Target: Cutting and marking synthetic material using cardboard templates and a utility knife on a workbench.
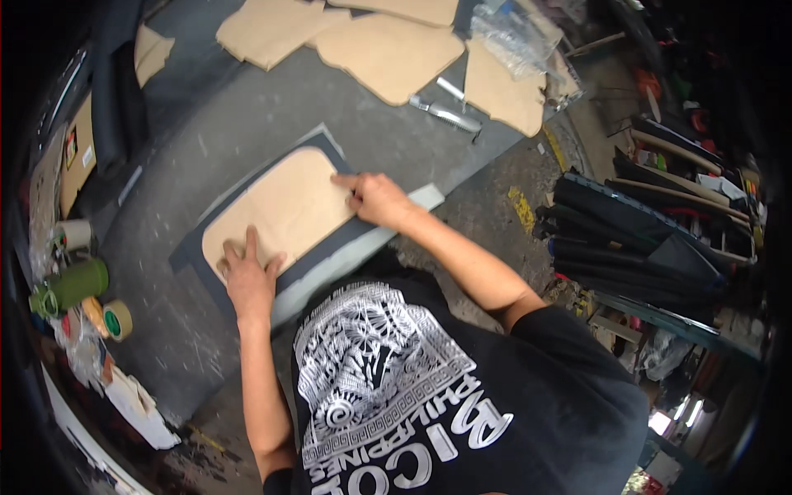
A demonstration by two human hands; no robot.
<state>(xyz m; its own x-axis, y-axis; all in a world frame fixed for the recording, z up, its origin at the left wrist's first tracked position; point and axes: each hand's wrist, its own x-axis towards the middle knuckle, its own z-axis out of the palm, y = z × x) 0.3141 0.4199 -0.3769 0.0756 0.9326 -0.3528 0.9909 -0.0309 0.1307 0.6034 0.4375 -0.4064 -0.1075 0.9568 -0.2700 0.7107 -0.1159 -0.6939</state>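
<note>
A tan, rounded rectangular board lies flat on a dark sheet of material on the grey worktable. The sheet shows as a dark border around the board. My left hand rests on the board's near left part, its fingers spread and pressing down. At the board's right end is my right hand. Its index finger reaches onto the board's edge while the other fingers are curled in. Whatever those curled fingers hold, if anything, is hidden. Between my body and the dark sheet, a pale strip runs along the table's near edge.
Several tan cut pieces lie across the far side, near a utility knife and clear plastic. A green bottle and a tape roll stand at left. Dark rolled material fills a rack at right.
</note>
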